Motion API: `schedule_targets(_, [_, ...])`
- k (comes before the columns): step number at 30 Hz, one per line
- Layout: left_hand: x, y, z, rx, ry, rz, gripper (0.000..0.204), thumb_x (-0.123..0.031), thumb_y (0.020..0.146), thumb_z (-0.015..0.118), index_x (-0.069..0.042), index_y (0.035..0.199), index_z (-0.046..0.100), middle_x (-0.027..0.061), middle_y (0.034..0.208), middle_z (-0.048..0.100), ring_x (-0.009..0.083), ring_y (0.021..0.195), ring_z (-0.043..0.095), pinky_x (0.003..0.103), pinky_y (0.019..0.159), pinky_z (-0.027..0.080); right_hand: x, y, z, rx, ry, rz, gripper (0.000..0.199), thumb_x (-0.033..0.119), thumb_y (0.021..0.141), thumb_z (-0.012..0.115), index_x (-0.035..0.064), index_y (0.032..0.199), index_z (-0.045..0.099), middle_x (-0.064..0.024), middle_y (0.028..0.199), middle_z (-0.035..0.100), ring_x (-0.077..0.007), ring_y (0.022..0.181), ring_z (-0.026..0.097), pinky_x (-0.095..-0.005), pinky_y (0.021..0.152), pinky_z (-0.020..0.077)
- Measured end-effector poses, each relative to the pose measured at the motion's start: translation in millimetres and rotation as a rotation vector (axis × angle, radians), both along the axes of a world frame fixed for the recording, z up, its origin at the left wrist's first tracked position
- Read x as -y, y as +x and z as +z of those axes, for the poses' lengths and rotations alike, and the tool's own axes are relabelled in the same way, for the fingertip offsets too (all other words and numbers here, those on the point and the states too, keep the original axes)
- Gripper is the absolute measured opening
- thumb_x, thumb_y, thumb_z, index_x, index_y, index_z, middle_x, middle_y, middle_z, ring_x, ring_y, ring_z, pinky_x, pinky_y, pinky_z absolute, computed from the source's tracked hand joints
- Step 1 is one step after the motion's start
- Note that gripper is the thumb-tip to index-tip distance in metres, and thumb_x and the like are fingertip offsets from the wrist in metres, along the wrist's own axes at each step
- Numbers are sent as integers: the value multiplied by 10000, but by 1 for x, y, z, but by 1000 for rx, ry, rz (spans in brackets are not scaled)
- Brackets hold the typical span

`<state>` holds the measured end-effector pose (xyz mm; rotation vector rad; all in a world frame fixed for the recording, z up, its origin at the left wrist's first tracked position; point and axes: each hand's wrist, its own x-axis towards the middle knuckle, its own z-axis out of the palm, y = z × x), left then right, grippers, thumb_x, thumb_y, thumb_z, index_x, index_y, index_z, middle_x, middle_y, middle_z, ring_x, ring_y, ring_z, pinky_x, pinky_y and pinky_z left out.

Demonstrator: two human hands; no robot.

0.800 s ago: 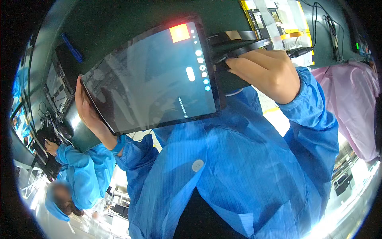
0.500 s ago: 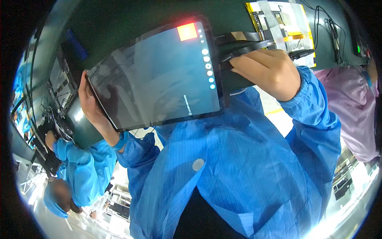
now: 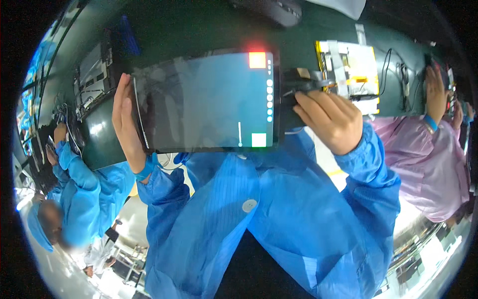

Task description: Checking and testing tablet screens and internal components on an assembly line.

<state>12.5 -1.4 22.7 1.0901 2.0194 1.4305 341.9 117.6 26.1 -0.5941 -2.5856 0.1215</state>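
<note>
A tablet screen [image 3: 199,102], lit grey-blue, is held up in front of me. It shows a column of white icons along its right side, and a bright square in each right-hand corner. My left hand [image 3: 128,124] grips its left edge, thumb side against the frame and fingers partly behind. Beside the right edge, my right hand [image 3: 332,119] pinches a black flat cable [image 3: 294,99]; the fingertips partly cover it. Black strips run from there toward a taped circuit assembly [image 3: 368,67] with yellow edges, lying on the bench.
A dark green bench [image 3: 209,30] runs behind the screen. Another opened device [image 3: 94,72] lies at the left, by a blue-sleeved person [image 3: 99,184]. Thin black cables [image 3: 406,84] and a person in pink [image 3: 423,159] are at the right. A dark object [image 3: 279,11] lies at the far side.
The screen has turned from tilted to nearly level. A second bright square and a white bar now show on it. My right hand has shifted down with the cable.
</note>
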Motion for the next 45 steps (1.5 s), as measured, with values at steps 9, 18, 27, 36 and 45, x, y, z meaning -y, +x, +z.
schedule_targets(9, [34, -32, -30, 8, 166, 104, 380, -216, 945, 427, 36, 1213, 520, 148, 1244, 531, 238, 1168, 484, 344, 1018, 334, -35, -26, 73, -17, -60, -55, 233, 159, 748, 679, 118, 972, 628, -64, 802, 606, -240, 619, 602, -337, 523, 482])
schedule_targets(18, [21, -24, -26, 68, 219, 42, 324, -201, 915, 497, 10, 1147, 577, 107, 1166, 584, 185, 1097, 510, 282, 966, 354, -110, -79, 3, 232, 77, -77, 523, 298, 821, 623, 195, 1290, 417, -160, 1135, 538, -384, 968, 561, -449, 791, 484])
schedule_targets(27, [24, -39, -38, 0, 281, 43, 422, -276, 958, 330, 15, 1104, 599, 119, 1141, 602, 215, 1054, 543, 308, 934, 377, -112, -99, 13, 118, -92, 178, 565, 150, 770, 677, 209, 1289, 459, -148, 1202, 519, -350, 1063, 525, -400, 889, 445])
schedule_targets(36, [28, -38, -39, -38, 310, 26, 442, -291, 959, 309, 9, 1096, 602, 125, 1128, 609, 221, 1043, 557, 313, 932, 393, -120, -85, 10, 262, -136, 11, 540, 178, 789, 667, 186, 1284, 452, -151, 1186, 517, -354, 1063, 524, -404, 882, 440])
schedule_targets(45, [19, 32, 34, -290, 92, -35, 299, -145, 829, 540, -38, 1102, 598, 99, 1103, 614, 210, 1066, 550, 323, 962, 371, -16, -24, 69, 169, -329, -20, 128, 108, 751, 686, 18, 834, 648, -108, 757, 629, -250, 680, 630, -324, 614, 499])
